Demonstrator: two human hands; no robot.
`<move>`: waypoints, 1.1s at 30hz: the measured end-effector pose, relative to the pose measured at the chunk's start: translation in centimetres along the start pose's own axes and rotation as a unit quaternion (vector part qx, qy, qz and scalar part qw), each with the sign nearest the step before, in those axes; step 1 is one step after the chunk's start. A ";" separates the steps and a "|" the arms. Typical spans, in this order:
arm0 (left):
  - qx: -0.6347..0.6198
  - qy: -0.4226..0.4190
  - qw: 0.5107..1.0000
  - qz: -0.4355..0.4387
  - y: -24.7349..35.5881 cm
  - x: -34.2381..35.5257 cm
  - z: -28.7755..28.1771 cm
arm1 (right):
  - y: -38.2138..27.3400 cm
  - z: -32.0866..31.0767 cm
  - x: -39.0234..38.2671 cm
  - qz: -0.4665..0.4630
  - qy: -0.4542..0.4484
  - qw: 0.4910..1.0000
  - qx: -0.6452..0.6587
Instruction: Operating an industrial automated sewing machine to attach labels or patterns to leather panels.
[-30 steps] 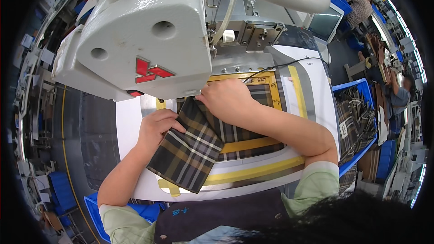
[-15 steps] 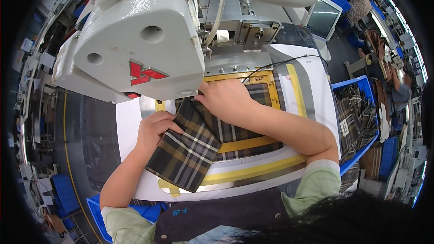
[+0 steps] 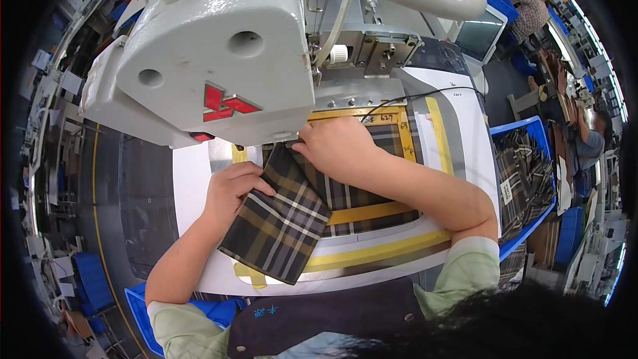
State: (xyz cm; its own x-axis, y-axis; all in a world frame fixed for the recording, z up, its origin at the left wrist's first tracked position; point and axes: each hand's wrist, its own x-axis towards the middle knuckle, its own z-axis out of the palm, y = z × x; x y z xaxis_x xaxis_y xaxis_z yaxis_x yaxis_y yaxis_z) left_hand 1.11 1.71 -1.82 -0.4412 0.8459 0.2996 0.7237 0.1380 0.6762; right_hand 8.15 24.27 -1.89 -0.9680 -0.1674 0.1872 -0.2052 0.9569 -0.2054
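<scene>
Left hand (image 3: 229, 189): thumb and fingers clamped on the left edge of the plaid panel (image 3: 282, 226);
Right hand (image 3: 339, 149): at the panel's top corner, under the white machine head (image 3: 193, 46); finger closure could not be told;
Plaid panel: lay aslant, overlapping the yellow frame (image 3: 372, 213);
Hold: almost unchanged within a second; apparently steadying.

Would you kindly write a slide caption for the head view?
Left hand and right hand on a plaid fabric piece, close to a white sewing machine.
</scene>
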 end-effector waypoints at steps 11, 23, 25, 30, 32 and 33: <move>-0.006 -0.003 1.000 0.011 0.1 0.1 0.1 | -0.2 0.0 0.2 0.001 0.004 1.000 0.006; -0.014 -0.006 1.000 0.003 -0.1 -0.1 0.1 | 0.0 -0.5 0.1 0.005 -0.021 1.000 0.010; -0.015 -0.006 1.000 0.003 -0.1 -0.1 0.0 | -0.2 -0.5 0.2 -0.003 -0.016 1.000 0.012; -0.012 -0.007 1.000 0.012 0.1 0.0 0.1 | -0.2 0.5 0.2 -0.013 0.016 1.000 -0.004; -0.014 -0.009 1.000 0.012 0.2 0.0 0.1 | -0.5 0.7 0.5 -0.016 0.038 0.999 -0.008; -0.015 -0.011 1.000 0.012 0.2 0.1 0.1 | -0.7 0.6 0.7 -0.010 0.027 0.999 -0.015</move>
State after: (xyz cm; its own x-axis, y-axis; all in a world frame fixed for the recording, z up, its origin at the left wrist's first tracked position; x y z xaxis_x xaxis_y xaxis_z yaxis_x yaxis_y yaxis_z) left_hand 1.27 1.84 -1.74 -0.4122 0.8596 0.3019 0.7174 0.1019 0.6892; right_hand 7.53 23.38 -2.25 -0.9545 -0.1744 0.2420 -0.2193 0.9601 -0.1732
